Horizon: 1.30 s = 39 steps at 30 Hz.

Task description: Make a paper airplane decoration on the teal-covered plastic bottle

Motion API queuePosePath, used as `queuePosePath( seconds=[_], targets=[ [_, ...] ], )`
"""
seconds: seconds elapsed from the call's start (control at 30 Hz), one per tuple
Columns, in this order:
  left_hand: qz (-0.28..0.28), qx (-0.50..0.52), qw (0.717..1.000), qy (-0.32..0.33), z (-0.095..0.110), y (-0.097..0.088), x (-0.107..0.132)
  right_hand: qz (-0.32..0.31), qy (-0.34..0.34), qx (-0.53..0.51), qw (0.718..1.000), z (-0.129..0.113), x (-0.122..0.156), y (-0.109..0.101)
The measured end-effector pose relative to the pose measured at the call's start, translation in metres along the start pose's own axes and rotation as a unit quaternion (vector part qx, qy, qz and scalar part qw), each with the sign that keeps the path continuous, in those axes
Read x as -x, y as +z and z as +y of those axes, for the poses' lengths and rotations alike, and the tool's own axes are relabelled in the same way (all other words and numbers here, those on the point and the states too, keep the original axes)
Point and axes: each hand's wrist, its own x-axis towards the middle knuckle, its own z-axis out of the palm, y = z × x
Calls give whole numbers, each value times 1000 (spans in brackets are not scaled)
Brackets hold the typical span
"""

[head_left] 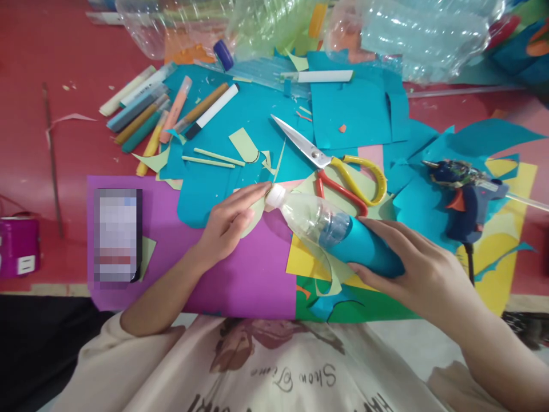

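My right hand (pixel 412 263) is wrapped round the lower part of a clear plastic bottle (pixel 304 212) with a blue paper sleeve (pixel 364 246). The bottle lies tilted, its white cap (pixel 275 195) pointing left. At the cap is my left hand (pixel 231 220), fingers stretched together and thumb bent in. A pale green paper piece (pixel 256 216) shows between its thumb and fingers, partly hidden by them. Just beyond the bottle lie scissors (pixel 319 157) with one yellow and one red handle, blades apart.
Several markers (pixel 141 114) lie at the upper left. A phone (pixel 115 234) rests on purple paper (pixel 249 280). To the right is a blue glue gun (pixel 467 212) with its cord. Large clear plastic bottles (pixel 429 34) line the back. Blue paper sheets (pixel 355 109) and scraps cover the red table (pixel 26 143).
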Motion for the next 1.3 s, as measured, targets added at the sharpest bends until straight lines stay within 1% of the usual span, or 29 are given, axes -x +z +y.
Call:
queuePosePath(
  seconds=[0.17, 0.23, 0.37, 0.47, 0.57, 0.67, 0.8, 1.03, 1.1, 1.13, 1.23, 1.3],
  targets=[
    [-19, -43, 999, 11, -1, 1, 1, 13, 10, -23, 1000, -2, 4, 7],
    [-14, -51, 999, 11, 0, 0, 1, 17, 22, -34, 999, -3, 6, 10],
    [35, -65, 997, -17, 5, 2, 0, 24, 25, -29, 999, -7, 7, 12],
    [72, -118, 990, -30, 7, 5, -1, 32, 21, -18, 999, -10, 6, 12],
    [91, -163, 982, 1, 6, 9, -2, 34, 18, -4, 999, -12, 6, 12],
    [97, -200, 974, 32, 2, 10, -2, 31, 17, 5, 999, -12, 7, 12],
    [106, -245, 962, 53, -1, 10, 0, 29, 20, 2, 999, -13, 7, 12],
    [104, -299, 943, 100, -2, 11, 1, 28, 29, -10, 999, -12, 8, 13],
    [99, -287, 947, 107, 1, 10, 0, 29, 26, -8, 999, -12, 8, 14],
    [96, -269, 953, 102, 2, 10, 0, 30, 24, -5, 999, -12, 8, 14],
    [80, -170, 981, 48, 7, 8, 2, 29, 19, 2, 999, -13, 9, 14],
    [62, -93, 994, 20, 7, 8, 3, 27, 19, 6, 999, -14, 10, 14]
  ],
)
